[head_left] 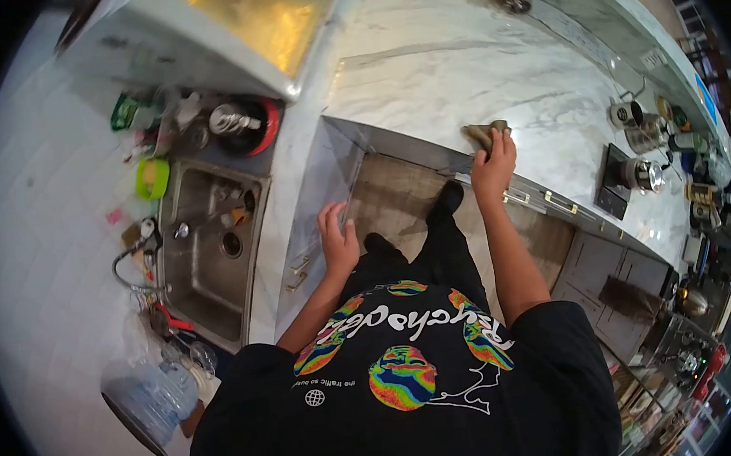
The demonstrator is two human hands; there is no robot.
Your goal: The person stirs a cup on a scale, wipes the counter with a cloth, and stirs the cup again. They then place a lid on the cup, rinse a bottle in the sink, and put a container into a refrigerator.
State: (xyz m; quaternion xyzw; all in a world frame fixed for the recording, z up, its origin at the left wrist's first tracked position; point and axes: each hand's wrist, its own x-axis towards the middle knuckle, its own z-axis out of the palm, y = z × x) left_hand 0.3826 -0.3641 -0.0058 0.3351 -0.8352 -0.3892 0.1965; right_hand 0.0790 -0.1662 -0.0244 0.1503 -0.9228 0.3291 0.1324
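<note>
My right hand (496,169) is at the near edge of the white marbled countertop (440,79), its fingers closed on a brownish cloth (479,135). The cloth is bunched and lies against the counter surface. Hanging in the air at waist height, my left hand (338,237) has its fingers apart and holds nothing. It is between the counter corner and the sink-side cabinet (299,249).
To the left is a steel sink (204,282) with small items in it and a green container (152,178) beside it. A large clear water bottle (162,403) stands lower left. Metal pots (641,175) and several jars line the counter's right end.
</note>
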